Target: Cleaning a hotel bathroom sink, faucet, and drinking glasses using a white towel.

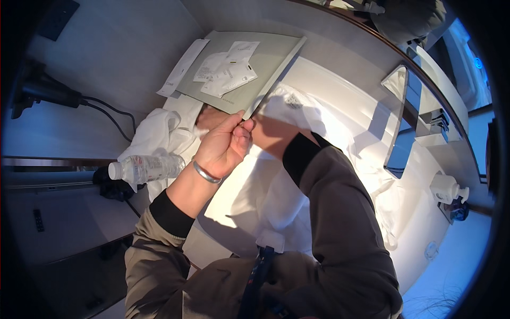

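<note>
My left hand (227,143), a metal bangle on its wrist, pinches the near corner of a grey-green tray (275,52) between thumb and fingers. The tray is tilted, and several white printed paper sachets (229,71) lie on it. A long white packet (183,67) rests along its left edge. My right forearm crosses behind the left fingers, and my right hand (209,118) reaches under the tray's near edge beside bunched white cloth (159,127). Most of the right fingers are hidden, so their grip does not show. More white cloth (287,195) lies below my arms.
A clear plastic water bottle (149,168) lies on its side at left. Beyond it a black hair dryer (51,93) with a cable hangs at the wall. On the right are a glossy dark-topped box (404,123), a white pump dispenser (444,187) and a mirror (458,60).
</note>
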### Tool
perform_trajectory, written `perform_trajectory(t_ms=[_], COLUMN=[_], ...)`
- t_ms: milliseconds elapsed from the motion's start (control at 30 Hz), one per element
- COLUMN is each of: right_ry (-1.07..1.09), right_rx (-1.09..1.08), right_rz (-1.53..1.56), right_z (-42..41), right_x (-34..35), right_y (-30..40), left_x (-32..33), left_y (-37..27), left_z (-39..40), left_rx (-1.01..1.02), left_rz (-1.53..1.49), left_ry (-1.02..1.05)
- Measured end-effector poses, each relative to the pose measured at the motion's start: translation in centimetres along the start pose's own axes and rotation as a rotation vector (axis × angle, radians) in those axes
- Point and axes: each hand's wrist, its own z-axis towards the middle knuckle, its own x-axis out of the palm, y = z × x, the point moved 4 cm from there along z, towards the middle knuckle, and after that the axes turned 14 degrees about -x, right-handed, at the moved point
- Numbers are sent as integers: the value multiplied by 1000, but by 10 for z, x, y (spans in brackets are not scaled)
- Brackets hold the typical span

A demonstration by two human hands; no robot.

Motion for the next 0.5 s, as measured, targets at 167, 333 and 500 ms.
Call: perform_trajectory(t_ms=[167,333,500], right_ry=[393,238,629], right_rx=[116,-43,661], right_rz=[698,479,366], right_z=[68,-35,-139], right_x=[-22,-135,-154], right_y=[58,122,124], left_x=[-34,-35,-40], left_y=[-6,0,3], left_z=[22,34,47], left_rx=[-49,-17,-64], left_rz=[-88,7,-67], left_ry=[20,-8,10])
